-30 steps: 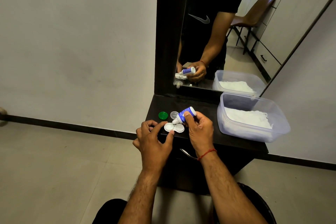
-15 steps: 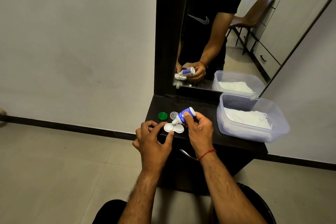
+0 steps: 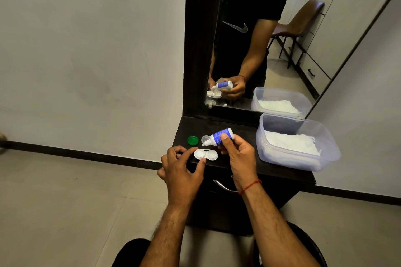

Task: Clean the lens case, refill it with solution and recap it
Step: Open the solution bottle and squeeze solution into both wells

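A white two-well lens case [image 3: 206, 154] lies uncapped near the front edge of the dark dresser top [image 3: 238, 123]. My left hand [image 3: 181, 168] pinches its left end between thumb and fingers. A small blue-and-white solution bottle [image 3: 219, 137] is gripped by my right hand [image 3: 237, 156] and tilted with its nozzle pointing down-left, just above and behind the case. Behind the case lie a green cap [image 3: 192, 140] and a clear cap [image 3: 205, 138].
A clear plastic tub [image 3: 297, 158] holding white tissue stands on the right of the dresser top. A dark-framed mirror [image 3: 249, 39] rises behind. A drawer handle [image 3: 223, 187] sits below the front edge. Tiled floor lies to the left.
The bottle's nozzle has lifted slightly up and back from the case; the case's wells are now more exposed. My left hand keeps its hold.
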